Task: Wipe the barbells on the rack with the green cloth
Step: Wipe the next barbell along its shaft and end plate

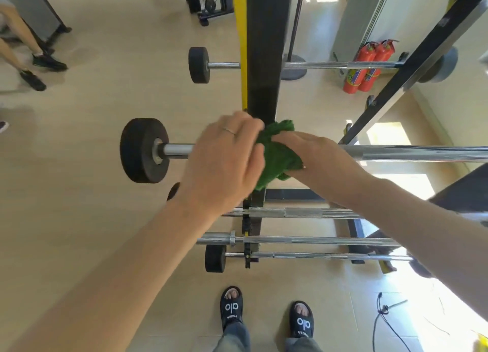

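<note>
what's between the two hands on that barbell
In the head view, the bunched green cloth fills the gap between the left hand and right hand, draped over the barbell beside the black rack post.

Bare-armed, sleeveless to the elbow; a thin silver ring (pixel 229 131) on the left hand (pixel 224 164); black slides (pixel 231 308) lettered "alo" below it, grey trouser cuffs (pixel 236 337).

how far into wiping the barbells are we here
Nothing shows as finished; no bar looks visibly cleaned. In hand: the left hand and right hand both grip the green cloth on the middle barbell. Left: the upper barbell and the lower bars.
</note>
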Available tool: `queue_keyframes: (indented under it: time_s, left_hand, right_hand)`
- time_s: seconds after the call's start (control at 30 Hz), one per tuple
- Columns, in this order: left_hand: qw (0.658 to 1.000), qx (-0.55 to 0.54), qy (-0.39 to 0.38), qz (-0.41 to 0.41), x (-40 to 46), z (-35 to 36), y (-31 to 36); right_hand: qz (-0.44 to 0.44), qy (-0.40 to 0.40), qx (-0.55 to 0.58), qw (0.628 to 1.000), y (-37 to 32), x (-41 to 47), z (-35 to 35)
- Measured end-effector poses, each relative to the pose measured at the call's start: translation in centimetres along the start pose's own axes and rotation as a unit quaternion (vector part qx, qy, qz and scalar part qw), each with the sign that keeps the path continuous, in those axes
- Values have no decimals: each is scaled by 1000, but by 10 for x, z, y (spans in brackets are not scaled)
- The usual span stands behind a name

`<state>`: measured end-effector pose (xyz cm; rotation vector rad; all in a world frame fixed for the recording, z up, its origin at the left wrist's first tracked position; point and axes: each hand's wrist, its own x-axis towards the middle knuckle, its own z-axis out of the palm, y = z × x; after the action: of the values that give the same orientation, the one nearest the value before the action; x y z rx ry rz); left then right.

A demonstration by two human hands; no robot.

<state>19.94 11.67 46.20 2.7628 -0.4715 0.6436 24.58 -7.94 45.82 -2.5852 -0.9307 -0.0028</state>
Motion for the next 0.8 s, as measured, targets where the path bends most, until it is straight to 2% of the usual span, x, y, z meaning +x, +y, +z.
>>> queue_keyframes:
  time_s: [0.07,0.17,0.23,0.33,0.5,0.6,0.8]
  left_hand:
    - [996,10,-76,34,2,15,19]
    - [990,33,-136,21,4,32,27]
    - [985,62,-159,28,6,37,25]
    - [976,104,-186,40,11,38,23]
    - [972,134,-189,47,29,47,30]
    - [971,138,-189,47,32,48,37]
    - [986,72,-144,45,60,80,71]
  right_hand:
    - [21,-12,41,999,5,2,-4]
    - [18,-73,47,996,17,0,-12]
    - [22,-103,6,994,34,-12,-22]
    - [69,-102,-61,991,61,-33,-36]
    - [89,-137,-170,972,99,-43,-30]
    - [97,-124,-206,966,113,-44,-28]
    - [161,-96,-205,961,112,-29,-23]
